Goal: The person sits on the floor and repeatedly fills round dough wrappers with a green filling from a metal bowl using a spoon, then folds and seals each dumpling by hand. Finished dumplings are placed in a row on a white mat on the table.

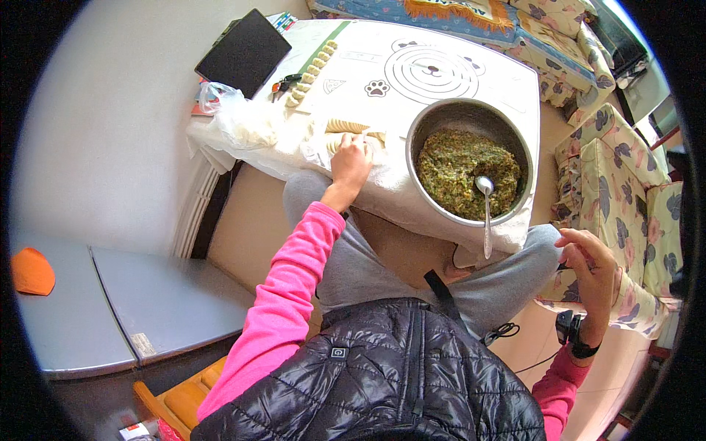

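My left hand (353, 162) reaches onto the table, its bent fingertips touching rows of stacked round dumpling wrappers (346, 126) in thin plastic. The fingers hide part of the near row, so any grip on a single wrapper cannot be made out. To the right stands a large metal bowl (415, 182) of chopped green filling (452, 171). A metal spoon (486, 220) rests in it, handle over the near rim. My right hand (593, 270) hovers beside my right knee with fingers apart and nothing in them. Folded dumplings (312, 70) form a line at the back left.
A printed white mat (433, 71) covers the table. A crumpled plastic bag (237, 118), keys (284, 84) and a dark flat panel (244, 52) lie left. A floral armchair (612, 176) stands right, a sofa (364, 19) behind. A cable (502, 331) hangs near my right leg.
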Available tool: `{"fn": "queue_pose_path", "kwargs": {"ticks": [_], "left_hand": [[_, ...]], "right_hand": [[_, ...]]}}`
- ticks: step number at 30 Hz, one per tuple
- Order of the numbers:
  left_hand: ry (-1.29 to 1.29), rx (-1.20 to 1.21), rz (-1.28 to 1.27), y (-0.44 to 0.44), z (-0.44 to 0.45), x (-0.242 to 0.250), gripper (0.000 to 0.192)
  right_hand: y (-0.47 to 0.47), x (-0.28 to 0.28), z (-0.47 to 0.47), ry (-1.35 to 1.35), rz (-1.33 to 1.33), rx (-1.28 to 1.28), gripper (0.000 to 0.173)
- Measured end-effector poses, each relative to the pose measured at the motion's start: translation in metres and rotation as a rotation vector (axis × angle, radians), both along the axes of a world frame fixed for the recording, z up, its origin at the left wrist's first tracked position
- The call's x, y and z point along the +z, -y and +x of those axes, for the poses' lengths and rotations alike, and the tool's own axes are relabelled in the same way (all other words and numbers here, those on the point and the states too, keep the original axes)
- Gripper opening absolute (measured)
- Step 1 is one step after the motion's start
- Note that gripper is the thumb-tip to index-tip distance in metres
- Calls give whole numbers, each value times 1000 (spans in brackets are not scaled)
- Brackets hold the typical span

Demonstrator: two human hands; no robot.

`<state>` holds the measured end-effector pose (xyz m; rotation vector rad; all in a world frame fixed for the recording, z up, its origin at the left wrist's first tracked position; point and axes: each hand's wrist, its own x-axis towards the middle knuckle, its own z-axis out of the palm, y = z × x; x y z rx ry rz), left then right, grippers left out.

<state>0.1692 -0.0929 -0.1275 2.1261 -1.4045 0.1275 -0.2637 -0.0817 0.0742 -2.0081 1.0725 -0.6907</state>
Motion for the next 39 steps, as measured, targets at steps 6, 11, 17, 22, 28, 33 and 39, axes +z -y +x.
{"fn": "queue_pose_path", "kwargs": {"ticks": [6,11,17,22,28,33,39], "left_hand": [[-2,87,90,2,-11,-3,24],[186,47,-151,3,-12,-19,27],[135,-83,-192,7,-13,-10,23],[-742,49,-434,-38,-13,69,17],[-1425,-289,-581,-89,-66,149,29],[-1494,-473,-390,-91,-115,160,29],[-1553,-456,-367,-82,-136,145,36]], "right_hand": [[8,-10,3,70,9,-17,23],[12,-18,7,41,8,9,22],[13,-28,14,67,43,33,20],[12,-24,26,43,49,62,19],[13,-30,85,191,178,139,26],[8,-42,124,458,584,381,34],[1,-50,132,448,392,142,23]]}}
